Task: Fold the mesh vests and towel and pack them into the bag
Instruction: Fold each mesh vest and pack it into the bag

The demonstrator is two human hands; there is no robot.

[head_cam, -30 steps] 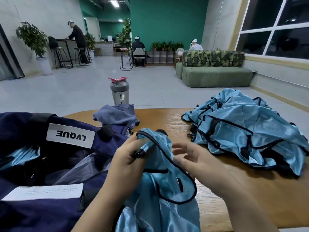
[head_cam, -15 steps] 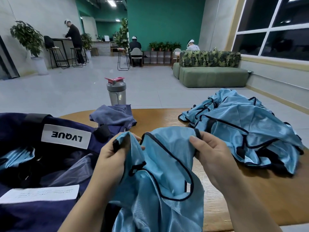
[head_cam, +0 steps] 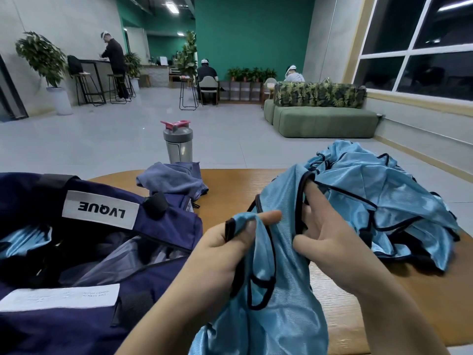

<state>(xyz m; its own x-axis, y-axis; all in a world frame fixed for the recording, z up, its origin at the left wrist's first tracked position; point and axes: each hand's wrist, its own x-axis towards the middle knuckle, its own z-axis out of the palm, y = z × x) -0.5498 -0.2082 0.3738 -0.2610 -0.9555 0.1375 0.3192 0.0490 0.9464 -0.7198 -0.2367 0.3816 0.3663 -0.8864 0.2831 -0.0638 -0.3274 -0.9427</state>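
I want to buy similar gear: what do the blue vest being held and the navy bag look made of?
Vest: thin synthetic mesh, probably polyester; glossy sheen, fine weave, black binding at the edges. Bag: matte woven fabric, likely nylon or canvas; dull surface, sewn-on white label.

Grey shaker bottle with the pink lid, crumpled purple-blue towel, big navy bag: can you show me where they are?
Grey shaker bottle with pink lid [head_cam: 178, 147], head view, clear body.
Crumpled purple-blue towel [head_cam: 172, 178], head view, top fold.
Big navy fabric bag [head_cam: 163, 228], head view, top flap.
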